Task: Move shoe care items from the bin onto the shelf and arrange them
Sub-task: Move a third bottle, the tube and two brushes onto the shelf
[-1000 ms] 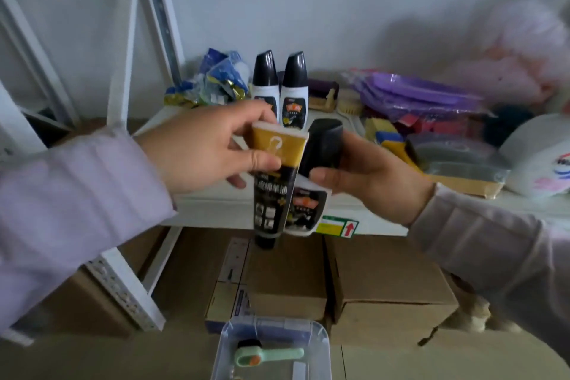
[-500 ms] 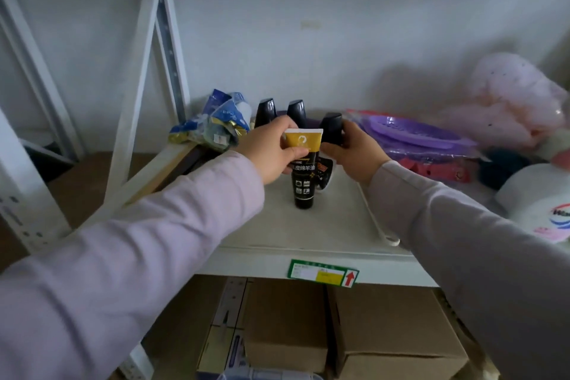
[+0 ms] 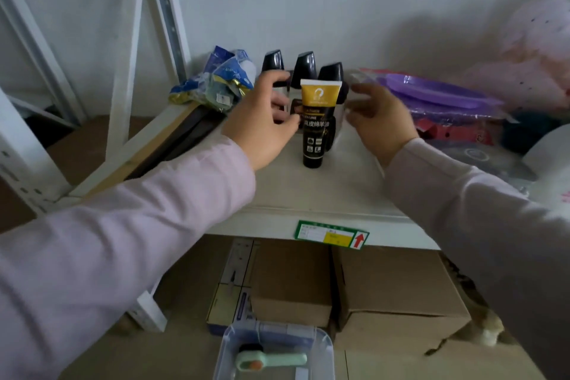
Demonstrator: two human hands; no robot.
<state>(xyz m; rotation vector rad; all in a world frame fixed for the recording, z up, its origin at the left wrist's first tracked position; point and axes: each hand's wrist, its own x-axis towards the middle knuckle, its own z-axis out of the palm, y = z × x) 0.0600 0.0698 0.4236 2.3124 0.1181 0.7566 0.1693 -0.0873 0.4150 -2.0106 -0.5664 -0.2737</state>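
On the white shelf (image 3: pixel 308 194) against a pale wall, the left hand (image 3: pixel 262 120), fingers loosely spread, has let go of the glossy gold-and-black tube (image 3: pixel 314 123), now standing cap-down before three black-capped bottles (image 3: pixel 303 66), while the right hand (image 3: pixel 382 117) draws away empty, so both items are placed.

So the white shelf (image 3: pixel 308 194) has a gold-and-black tube (image 3: pixel 315 123) standing cap-down near the middle, three black-capped bottles (image 3: pixel 305 66) lined up right behind it. A crinkly blue-and-gold packet pile (image 3: pixel 216 83) sits at the back left, purple plastic-wrapped plates (image 3: pixel 438 95) off to the right. Green label (image 3: pixel 331 234) stuck on the front edge.
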